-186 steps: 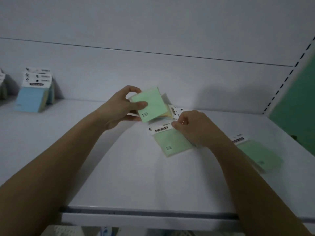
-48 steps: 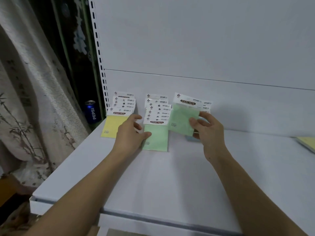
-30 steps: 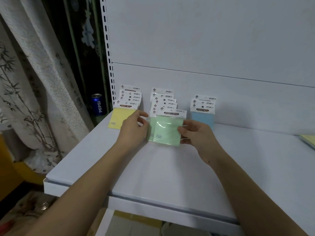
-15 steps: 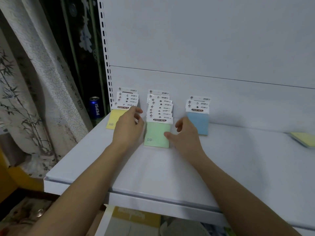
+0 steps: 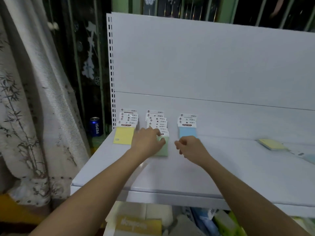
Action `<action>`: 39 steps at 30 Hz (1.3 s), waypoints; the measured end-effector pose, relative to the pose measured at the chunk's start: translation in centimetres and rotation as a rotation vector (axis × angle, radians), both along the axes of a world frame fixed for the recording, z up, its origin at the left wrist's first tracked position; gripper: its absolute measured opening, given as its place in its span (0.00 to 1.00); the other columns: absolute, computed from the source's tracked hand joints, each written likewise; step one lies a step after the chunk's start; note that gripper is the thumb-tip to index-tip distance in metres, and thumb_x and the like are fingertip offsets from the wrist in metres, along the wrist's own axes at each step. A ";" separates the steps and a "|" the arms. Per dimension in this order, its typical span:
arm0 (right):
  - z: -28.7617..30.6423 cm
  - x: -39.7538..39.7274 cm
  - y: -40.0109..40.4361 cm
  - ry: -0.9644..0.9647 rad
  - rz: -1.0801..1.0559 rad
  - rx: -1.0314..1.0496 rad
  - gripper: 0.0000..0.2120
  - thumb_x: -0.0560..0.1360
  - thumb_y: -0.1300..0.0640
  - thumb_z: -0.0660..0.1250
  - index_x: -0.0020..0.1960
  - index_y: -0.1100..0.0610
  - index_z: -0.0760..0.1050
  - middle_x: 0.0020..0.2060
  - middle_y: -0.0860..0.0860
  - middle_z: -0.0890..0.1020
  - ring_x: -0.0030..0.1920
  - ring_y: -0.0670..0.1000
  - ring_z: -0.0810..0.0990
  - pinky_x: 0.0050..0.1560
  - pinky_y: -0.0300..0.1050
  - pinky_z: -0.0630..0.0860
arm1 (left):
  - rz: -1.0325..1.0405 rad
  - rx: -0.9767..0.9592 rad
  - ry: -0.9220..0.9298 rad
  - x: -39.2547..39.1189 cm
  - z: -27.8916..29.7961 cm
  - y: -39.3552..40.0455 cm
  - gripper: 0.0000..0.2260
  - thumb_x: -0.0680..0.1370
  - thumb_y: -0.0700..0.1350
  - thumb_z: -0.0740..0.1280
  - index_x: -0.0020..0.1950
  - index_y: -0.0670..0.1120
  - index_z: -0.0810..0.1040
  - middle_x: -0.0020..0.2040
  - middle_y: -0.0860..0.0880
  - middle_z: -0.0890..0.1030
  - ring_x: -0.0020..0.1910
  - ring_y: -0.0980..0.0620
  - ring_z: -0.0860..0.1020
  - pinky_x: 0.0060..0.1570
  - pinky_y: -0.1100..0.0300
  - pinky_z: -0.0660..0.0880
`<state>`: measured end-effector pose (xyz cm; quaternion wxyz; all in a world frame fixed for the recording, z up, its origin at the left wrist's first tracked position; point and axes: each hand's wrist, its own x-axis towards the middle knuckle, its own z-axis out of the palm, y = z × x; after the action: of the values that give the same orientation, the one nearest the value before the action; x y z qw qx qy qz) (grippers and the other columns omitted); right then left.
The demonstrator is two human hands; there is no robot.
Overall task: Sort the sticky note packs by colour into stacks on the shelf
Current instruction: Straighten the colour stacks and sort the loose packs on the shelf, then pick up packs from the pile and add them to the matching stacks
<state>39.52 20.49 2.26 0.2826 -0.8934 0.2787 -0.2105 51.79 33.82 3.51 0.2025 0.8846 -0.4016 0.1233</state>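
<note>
Green stack [image 5: 163,147] sits mid-shelf against the back panel, header cards fanned up behind the front pack. Yellow stack [image 5: 124,137] is just to its left, blue stack [image 5: 187,132] to its right w/ a gap between. So 3 colour piles are built & look tidy.

Not done tho: far right of the shelf [image 5: 221,167] a loose yellow pack [image 5: 272,144] lies flat, well apart from the piles, w/ another pale pack [image 5: 309,158] beside it at the frame edge, colour hard to call, maybe blue. Those need fetching & adding to their stacks, I'd say. Could be more out of view.

My left hand [image 5: 148,142] rests on the front green pack, fingers mostly flat, thumb on its face; pressing or squaring it, not pinching as far as I can tell. My right hand [image 5: 190,147] hangs just off the green pack's right edge, below the blue stack, fingers loosely curled, nothing in it. Both forearms reach in from low over the shelf's front lip.
</note>
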 end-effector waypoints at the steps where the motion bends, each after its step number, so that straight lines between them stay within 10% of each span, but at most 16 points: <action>1: 0.3 -0.8 0.4 0.025 -0.003 -0.015 0.14 0.76 0.45 0.62 0.35 0.51 0.76 0.33 0.48 0.83 0.34 0.50 0.79 0.47 0.52 0.80 | -0.007 0.005 0.027 -0.5 0.0 0.3 0.18 0.77 0.58 0.59 0.62 0.53 0.77 0.59 0.51 0.80 0.59 0.48 0.76 0.56 0.54 0.71; 16: 2.9 -14.6 1.8 0.387 -0.183 -0.276 0.17 0.80 0.43 0.55 0.52 0.53 0.76 0.46 0.49 0.79 0.47 0.52 0.77 0.43 0.46 0.70 | -0.215 0.044 0.193 -12.7 0.3 -0.9 0.19 0.79 0.58 0.54 0.55 0.51 0.80 0.56 0.48 0.81 0.56 0.45 0.76 0.57 0.51 0.71; 39: 0.1 -45.2 -18.0 0.057 -0.355 -0.021 0.08 0.77 0.51 0.60 0.42 0.50 0.75 0.41 0.48 0.81 0.38 0.49 0.78 0.41 0.46 0.76 | -0.384 -0.071 0.383 -38.4 -0.9 -22.8 0.12 0.79 0.56 0.58 0.55 0.54 0.78 0.49 0.57 0.78 0.45 0.53 0.78 0.43 0.59 0.73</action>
<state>-5.68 2.45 2.31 0.2235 -0.8386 0.4379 -0.2347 13.35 11.01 2.62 0.3253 0.7919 -0.5117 -0.0727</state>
